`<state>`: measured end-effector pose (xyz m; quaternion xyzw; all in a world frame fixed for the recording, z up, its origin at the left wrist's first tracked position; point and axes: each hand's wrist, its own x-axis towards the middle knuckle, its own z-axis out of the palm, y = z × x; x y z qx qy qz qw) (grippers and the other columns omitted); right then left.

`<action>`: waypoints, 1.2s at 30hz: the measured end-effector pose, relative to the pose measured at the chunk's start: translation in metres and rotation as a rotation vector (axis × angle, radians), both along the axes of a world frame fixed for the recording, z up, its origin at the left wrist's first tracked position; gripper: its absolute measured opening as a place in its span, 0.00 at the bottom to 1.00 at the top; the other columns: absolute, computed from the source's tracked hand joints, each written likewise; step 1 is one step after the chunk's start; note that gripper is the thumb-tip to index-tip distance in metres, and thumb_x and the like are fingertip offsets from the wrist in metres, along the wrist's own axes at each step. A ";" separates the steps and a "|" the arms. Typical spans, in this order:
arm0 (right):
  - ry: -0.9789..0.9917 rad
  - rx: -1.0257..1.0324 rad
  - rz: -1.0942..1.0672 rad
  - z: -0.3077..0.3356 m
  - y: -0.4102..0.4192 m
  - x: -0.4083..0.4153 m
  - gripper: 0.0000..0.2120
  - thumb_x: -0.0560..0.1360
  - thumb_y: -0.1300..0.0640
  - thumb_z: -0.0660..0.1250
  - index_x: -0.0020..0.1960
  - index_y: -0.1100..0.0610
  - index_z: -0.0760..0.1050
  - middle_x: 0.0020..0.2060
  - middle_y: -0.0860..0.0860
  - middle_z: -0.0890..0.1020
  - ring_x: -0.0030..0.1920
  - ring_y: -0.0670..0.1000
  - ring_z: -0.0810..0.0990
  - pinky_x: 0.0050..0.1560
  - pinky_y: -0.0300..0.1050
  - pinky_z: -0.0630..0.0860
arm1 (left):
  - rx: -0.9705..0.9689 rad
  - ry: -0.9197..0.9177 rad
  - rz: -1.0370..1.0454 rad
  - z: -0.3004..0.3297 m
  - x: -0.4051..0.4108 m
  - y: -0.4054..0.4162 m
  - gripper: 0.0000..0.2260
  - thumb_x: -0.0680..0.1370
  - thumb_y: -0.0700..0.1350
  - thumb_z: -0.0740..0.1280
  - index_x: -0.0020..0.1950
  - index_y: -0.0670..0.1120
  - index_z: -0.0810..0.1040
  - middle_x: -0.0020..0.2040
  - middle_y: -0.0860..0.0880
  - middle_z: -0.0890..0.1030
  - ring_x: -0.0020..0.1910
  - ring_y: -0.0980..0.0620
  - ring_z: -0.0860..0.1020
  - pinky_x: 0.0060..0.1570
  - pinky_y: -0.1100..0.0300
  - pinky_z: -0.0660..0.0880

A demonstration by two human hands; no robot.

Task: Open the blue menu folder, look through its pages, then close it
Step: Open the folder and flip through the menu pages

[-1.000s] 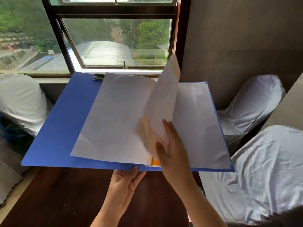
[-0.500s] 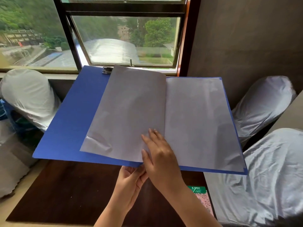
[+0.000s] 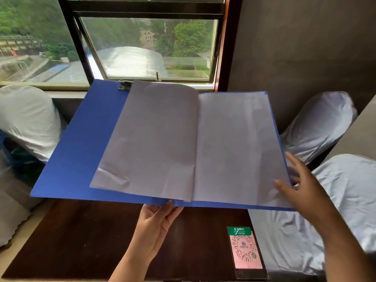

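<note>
The blue menu folder (image 3: 81,143) is held open in the air above a dark wooden table (image 3: 81,241). Pale pages (image 3: 234,143) lie flat on both sides of its spine, and a metal clip (image 3: 124,85) sits at the top edge. My left hand (image 3: 156,222) grips the folder from below at the bottom of the spine. My right hand (image 3: 299,180) is at the folder's lower right edge, thumb lying on the right page and fingers spread past the cover edge. Whether it pinches the page or cover, I cannot tell.
A pink and green QR code card (image 3: 245,249) lies on the table near its right edge. White-covered chairs stand on the left (image 3: 28,121) and on the right (image 3: 319,123), (image 3: 345,200). A window (image 3: 146,47) is straight ahead, a dark wall to its right.
The turned page has been laid flat on the left side. My right hand left the spine area and moved to the folder's lower right edge. The view shifted slightly downward.
</note>
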<state>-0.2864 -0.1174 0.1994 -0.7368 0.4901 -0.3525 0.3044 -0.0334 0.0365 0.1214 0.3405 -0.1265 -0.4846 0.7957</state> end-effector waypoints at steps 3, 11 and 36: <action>-0.311 0.341 0.235 -0.004 -0.003 -0.026 0.32 0.69 0.65 0.68 0.67 0.41 0.66 0.48 0.51 0.85 0.48 0.48 0.84 0.39 0.39 0.81 | -0.018 0.005 0.000 -0.002 0.003 -0.002 0.13 0.68 0.32 0.64 0.50 0.42 0.77 0.44 0.44 0.86 0.46 0.46 0.84 0.39 0.58 0.81; -0.279 0.106 0.134 -0.011 0.000 -0.028 0.22 0.70 0.71 0.67 0.45 0.43 0.82 0.39 0.39 0.86 0.39 0.38 0.83 0.39 0.28 0.76 | -0.044 -0.008 -0.025 -0.004 0.002 -0.006 0.13 0.68 0.32 0.63 0.45 0.45 0.82 0.43 0.46 0.86 0.46 0.48 0.84 0.40 0.58 0.81; -0.131 -0.193 0.283 -0.002 0.061 0.113 0.24 0.72 0.58 0.69 0.67 0.47 0.69 0.70 0.46 0.66 0.71 0.46 0.63 0.68 0.52 0.66 | 0.016 0.013 0.016 -0.010 -0.001 -0.002 0.14 0.68 0.32 0.65 0.49 0.45 0.80 0.47 0.46 0.86 0.49 0.46 0.83 0.40 0.58 0.81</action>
